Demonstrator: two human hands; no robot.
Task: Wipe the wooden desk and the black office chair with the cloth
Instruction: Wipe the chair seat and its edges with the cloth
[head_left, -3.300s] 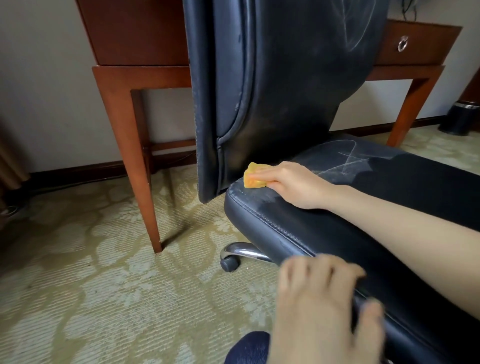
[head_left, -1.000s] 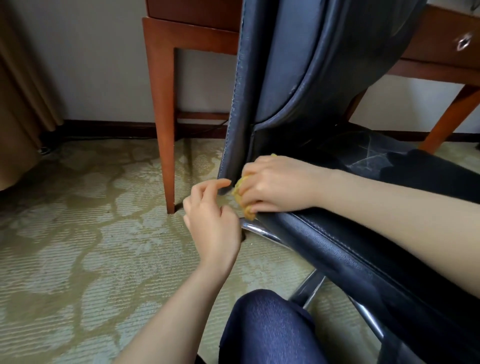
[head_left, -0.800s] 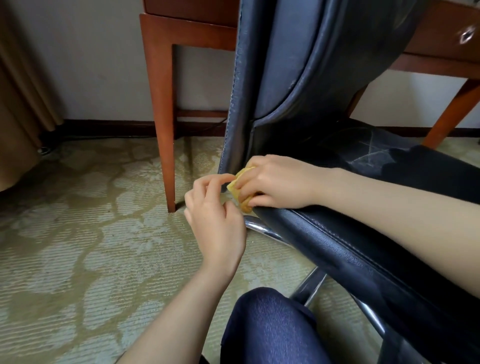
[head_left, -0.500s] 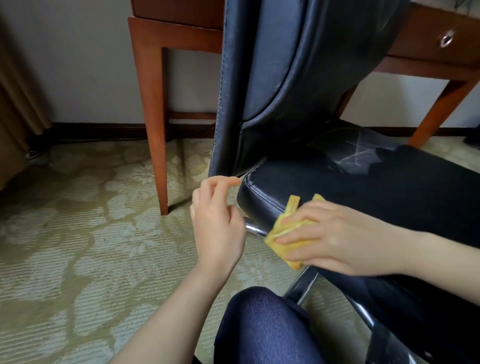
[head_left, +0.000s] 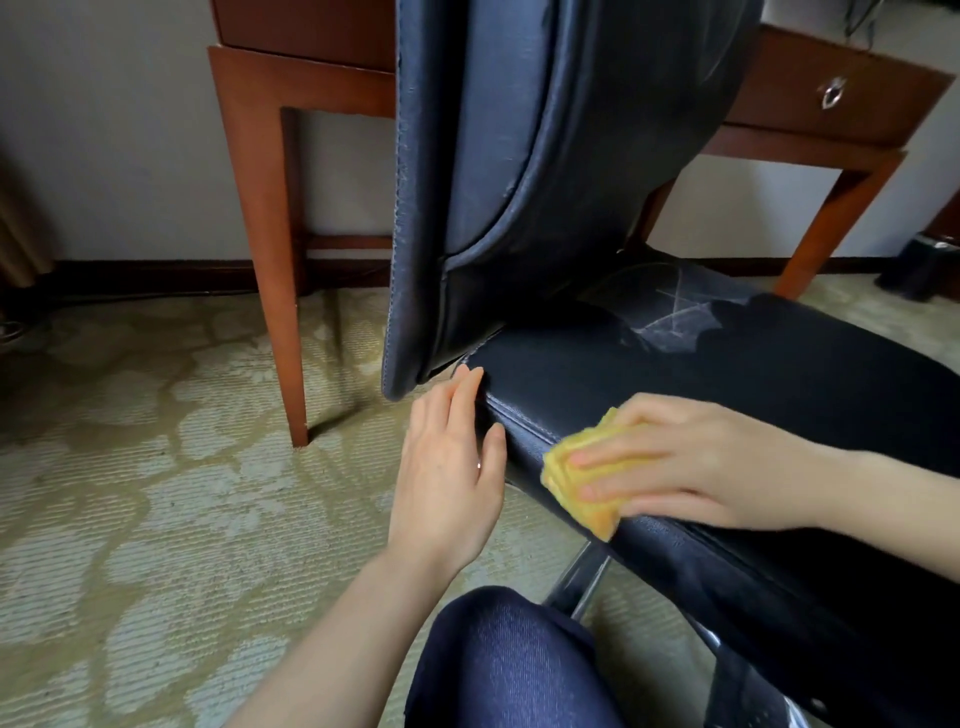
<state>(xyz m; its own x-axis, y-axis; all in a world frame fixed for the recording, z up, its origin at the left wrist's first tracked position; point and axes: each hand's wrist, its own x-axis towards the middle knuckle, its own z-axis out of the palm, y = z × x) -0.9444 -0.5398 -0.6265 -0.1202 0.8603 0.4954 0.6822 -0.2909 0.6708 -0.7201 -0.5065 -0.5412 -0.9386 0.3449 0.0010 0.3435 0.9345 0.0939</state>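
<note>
Right now the folded yellow cloth (head_left: 561, 470) sits on the near left rim of the black office chair's seat (head_left: 753, 374), wrapped over the stitched edge and partly down its side. My right hand (head_left: 691, 467) lies flat on it, fingers straight and close together, pressing it into the leather rather than pinching it. My left hand (head_left: 447, 467) is just beside it to the left, holding nothing. Its fingers are straight and together against the seat's corner, with the thumb resting on the side, which I take to be steadying the chair. I'd judge the chair only partly done. This rim is under the cloth, but farther in the seat carries pale criss-cross smears (head_left: 675, 317), and the backrest (head_left: 519, 156) looks dull and streaky, so both likely need a pass. The chrome base (head_left: 576, 577) below the seat looks untouched, though I can't be sure. Of the wooden desk (head_left: 270, 208) beyond the chair I see only legs, apron and front, not the top, so I can't say whether it has been wiped. As for containers, the desk drawer (head_left: 831, 93) on the far right is closed, with its ring pull hanging, so its contents are hidden. A dark bin (head_left: 919, 270) stands on the carpet (head_left: 156, 493) at the far right, too dim and cropped to show what, if anything, is inside.
</note>
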